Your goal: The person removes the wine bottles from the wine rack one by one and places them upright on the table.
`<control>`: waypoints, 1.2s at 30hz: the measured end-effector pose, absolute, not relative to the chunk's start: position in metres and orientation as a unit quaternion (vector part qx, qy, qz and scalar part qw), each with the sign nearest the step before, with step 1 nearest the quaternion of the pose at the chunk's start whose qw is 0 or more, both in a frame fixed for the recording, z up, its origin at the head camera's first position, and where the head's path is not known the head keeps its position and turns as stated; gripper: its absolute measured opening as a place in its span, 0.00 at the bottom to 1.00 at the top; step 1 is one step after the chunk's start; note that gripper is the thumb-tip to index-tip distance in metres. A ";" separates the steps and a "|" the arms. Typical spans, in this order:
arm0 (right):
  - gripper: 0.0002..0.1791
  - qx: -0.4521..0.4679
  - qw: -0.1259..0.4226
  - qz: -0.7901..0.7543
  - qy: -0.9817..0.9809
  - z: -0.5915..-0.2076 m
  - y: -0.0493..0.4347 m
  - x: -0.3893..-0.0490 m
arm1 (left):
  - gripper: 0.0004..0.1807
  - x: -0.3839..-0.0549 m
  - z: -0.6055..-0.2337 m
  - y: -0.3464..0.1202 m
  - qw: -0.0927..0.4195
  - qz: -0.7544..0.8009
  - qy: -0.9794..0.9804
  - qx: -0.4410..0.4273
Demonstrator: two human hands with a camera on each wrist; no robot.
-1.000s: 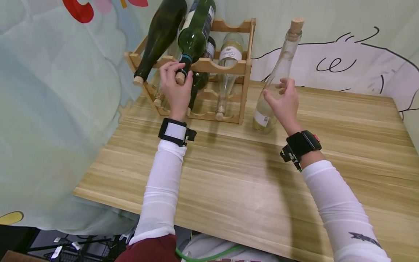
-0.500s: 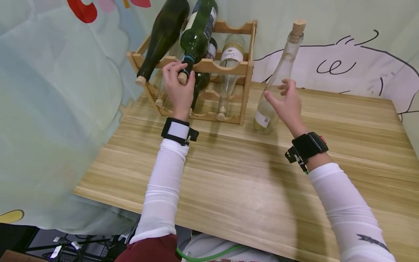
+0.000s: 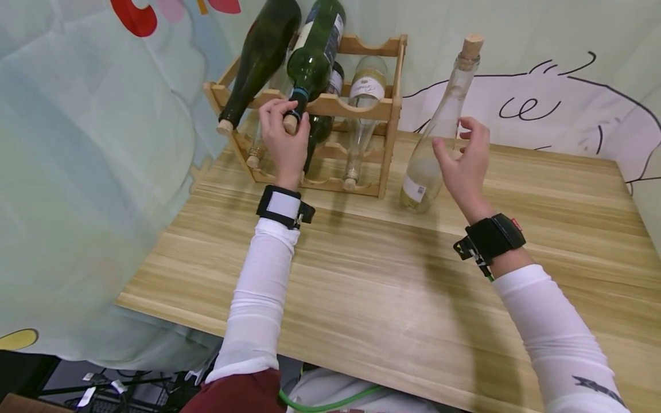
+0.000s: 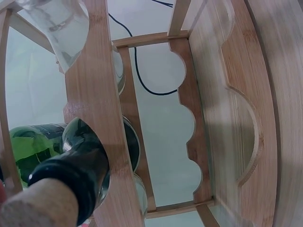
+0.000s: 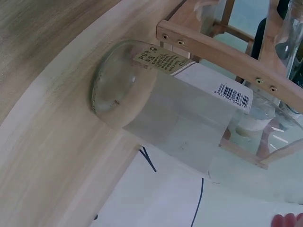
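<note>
My left hand [image 3: 285, 143] holds the corked neck of a green wine bottle [image 3: 310, 66], which lies on the top tier of a wooden wine rack [image 3: 389, 146]. In the left wrist view, the cork [image 4: 40, 205] and dark neck of that bottle poke out over a scalloped rail. My right hand [image 3: 467, 166] is beside a clear glass bottle [image 3: 420, 172], fingers curved and spread, not wrapped round it. This bottle stands upright on the table, corked, with a white label. The right wrist view shows its base [image 5: 113, 92] on the wood and only fingertips at the lower corner.
A dark bottle [image 3: 263, 51] lies on the rack's top tier at the left. Lower down are more corked bottles, among them a clear one [image 3: 356, 143] with a white label. A printed cloth [image 3: 542, 106] hangs behind the wooden table [image 3: 361, 275].
My right hand has drawn slightly right, away from the clear bottle, which stays standing. The left hand keeps its hold on the green bottle's neck. The view has shifted slightly.
</note>
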State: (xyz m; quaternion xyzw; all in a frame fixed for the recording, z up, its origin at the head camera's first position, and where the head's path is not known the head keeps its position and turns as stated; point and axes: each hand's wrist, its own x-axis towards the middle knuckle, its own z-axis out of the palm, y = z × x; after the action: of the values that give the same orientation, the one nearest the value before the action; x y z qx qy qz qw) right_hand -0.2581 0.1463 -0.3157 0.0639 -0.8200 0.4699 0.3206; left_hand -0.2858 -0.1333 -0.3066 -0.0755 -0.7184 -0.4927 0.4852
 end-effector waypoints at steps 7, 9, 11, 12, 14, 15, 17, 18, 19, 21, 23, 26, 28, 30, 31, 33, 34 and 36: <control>0.16 0.148 0.469 0.438 -0.752 -0.313 0.138 -0.254 | 0.11 -0.286 -0.307 -0.135 0.487 -0.493 -0.717 -0.078; 0.15 0.175 0.490 0.438 -0.733 -0.312 0.134 -0.255 | 0.11 -0.286 -0.306 -0.136 0.485 -0.494 -0.717 -0.079; 0.13 0.203 0.500 0.443 -0.716 -0.310 0.128 -0.255 | 0.11 -0.285 -0.306 -0.136 0.484 -0.493 -0.718 -0.080; 0.12 0.218 0.500 0.445 -0.710 -0.308 0.125 -0.254 | 0.11 -0.285 -0.307 -0.136 0.481 -0.495 -0.719 -0.078; 0.12 0.243 0.498 0.444 -0.704 -0.305 0.118 -0.253 | 0.11 -0.285 -0.307 -0.136 0.479 -0.494 -0.721 -0.075; 0.11 0.254 0.495 0.444 -0.702 -0.303 0.115 -0.252 | 0.11 -0.285 -0.307 -0.136 0.478 -0.493 -0.723 -0.073; 0.11 0.274 0.489 0.438 -0.703 -0.299 0.109 -0.250 | 0.11 -0.284 -0.307 -0.136 0.474 -0.495 -0.725 -0.070; 0.12 0.283 0.486 0.435 -0.703 -0.298 0.106 -0.249 | 0.11 -0.284 -0.307 -0.136 0.474 -0.495 -0.725 -0.070; 0.12 0.291 0.483 0.432 -0.704 -0.296 0.103 -0.249 | 0.11 -0.284 -0.307 -0.136 0.473 -0.494 -0.726 -0.071; 0.12 0.305 0.477 0.426 -0.706 -0.292 0.099 -0.249 | 0.11 -0.284 -0.307 -0.135 0.473 -0.493 -0.727 -0.073; 0.12 0.316 0.471 0.417 -0.710 -0.290 0.095 -0.251 | 0.11 -0.283 -0.307 -0.134 0.473 -0.493 -0.726 -0.074; 0.15 0.328 0.453 0.392 -0.730 -0.286 0.090 -0.254 | 0.11 -0.283 -0.307 -0.134 0.474 -0.492 -0.727 -0.074; 0.18 0.330 0.431 0.364 -0.757 -0.282 0.087 -0.256 | 0.11 -0.284 -0.307 -0.134 0.473 -0.492 -0.727 -0.073; 0.22 0.329 0.402 0.334 -0.786 -0.277 0.083 -0.258 | 0.11 -0.284 -0.308 -0.134 0.474 -0.492 -0.727 -0.072; 0.23 0.326 0.388 0.322 -0.800 -0.274 0.081 -0.259 | 0.11 -0.284 -0.308 -0.134 0.475 -0.492 -0.726 -0.072; 0.26 0.315 0.358 0.301 -0.826 -0.268 0.078 -0.261 | 0.11 -0.284 -0.308 -0.134 0.475 -0.493 -0.725 -0.072; 0.28 0.309 0.344 0.294 -0.837 -0.265 0.076 -0.263 | 0.11 -0.284 -0.308 -0.134 0.476 -0.492 -0.725 -0.072; 0.29 0.298 0.324 0.281 -0.853 -0.261 0.073 -0.267 | 0.11 -0.284 -0.307 -0.134 0.477 -0.492 -0.725 -0.073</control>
State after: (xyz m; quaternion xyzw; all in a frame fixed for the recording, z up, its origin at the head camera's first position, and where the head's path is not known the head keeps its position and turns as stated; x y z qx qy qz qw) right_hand -0.2672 0.0732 -0.2607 0.2980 -0.8527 0.2811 0.3241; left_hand -0.2838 -0.1345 -0.3073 -0.0725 -0.7247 -0.4917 0.4773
